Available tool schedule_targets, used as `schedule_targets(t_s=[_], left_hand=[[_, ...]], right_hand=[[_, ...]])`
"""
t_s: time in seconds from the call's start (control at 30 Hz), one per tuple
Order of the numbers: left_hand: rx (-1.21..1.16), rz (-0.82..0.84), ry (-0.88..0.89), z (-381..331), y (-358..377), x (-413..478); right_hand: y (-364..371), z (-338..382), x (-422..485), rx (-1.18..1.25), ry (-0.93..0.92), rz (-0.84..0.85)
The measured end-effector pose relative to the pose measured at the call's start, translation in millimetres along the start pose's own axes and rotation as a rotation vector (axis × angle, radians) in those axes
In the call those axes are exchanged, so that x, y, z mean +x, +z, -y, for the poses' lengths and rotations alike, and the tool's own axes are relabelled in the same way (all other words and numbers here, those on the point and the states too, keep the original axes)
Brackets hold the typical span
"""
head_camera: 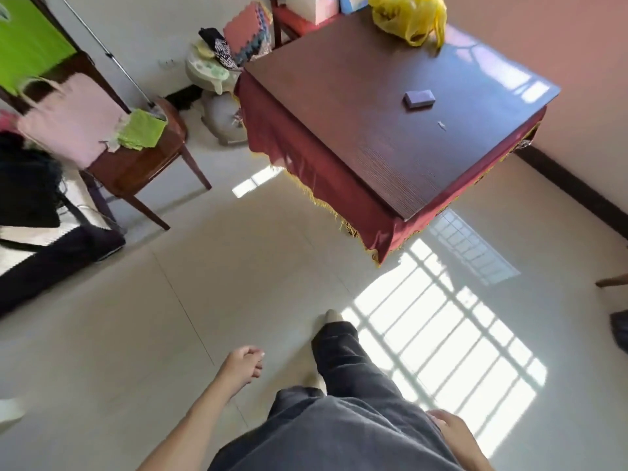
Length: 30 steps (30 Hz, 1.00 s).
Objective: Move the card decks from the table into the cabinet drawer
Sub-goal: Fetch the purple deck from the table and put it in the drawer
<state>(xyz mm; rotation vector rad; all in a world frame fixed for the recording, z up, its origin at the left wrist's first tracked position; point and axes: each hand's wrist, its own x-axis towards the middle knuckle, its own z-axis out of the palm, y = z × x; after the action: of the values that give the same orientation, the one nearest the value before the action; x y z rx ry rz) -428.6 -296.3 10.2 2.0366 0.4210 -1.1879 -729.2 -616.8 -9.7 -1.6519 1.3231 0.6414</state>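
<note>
One bluish card deck [419,97] lies flat on the dark wooden table [390,154], toward its far right part. My left hand [243,363] hangs low over the floor tiles, fingers loosely curled and holding nothing. My right hand [448,424] rests beside my hip at the bottom edge, partly hidden by my clothing, and I see nothing in it. Both hands are far from the deck. No cabinet or drawer is in view.
A red fringed cloth [306,164] hangs from the table's sides. A yellow plastic bag [407,18] sits at the table's far end. A wooden chair [136,158] with pink and green cloths stands at left. Pale floor tiles [204,283] lie between me and the table.
</note>
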Motion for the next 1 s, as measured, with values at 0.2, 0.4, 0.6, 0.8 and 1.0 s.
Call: schedule_targets(t_s=[0.2, 0.4, 0.6, 0.8, 1.0], left_hand=[[0.016, -0.006, -0.033, -71.0, -31.9, 50.2], [-0.03, -0.078, -0.17, -107.3, -89.3, 85.7], [-0.017, -0.093, -0.206, -162.2, -133.5, 116.9], [0.182, -0.042, -0.142, -264.4, -194.8, 199.5], [0.373, 0.101, -0.007, -403.3, -227.4, 299.4]], right_hand=[[-15.4, 88.9, 67.6, -0.047, 0.046, 0.044], [-36.7, 252.2, 140.4, 0.011, -0.046, 0.086], [-51.9, 417.4, 190.5, 0.102, -0.248, 0.087], [-47.2, 491.5, 211.0, 0.228, -0.199, -0.012], [-20.0, 484.4, 195.2, 0.446, 0.085, -0.151]])
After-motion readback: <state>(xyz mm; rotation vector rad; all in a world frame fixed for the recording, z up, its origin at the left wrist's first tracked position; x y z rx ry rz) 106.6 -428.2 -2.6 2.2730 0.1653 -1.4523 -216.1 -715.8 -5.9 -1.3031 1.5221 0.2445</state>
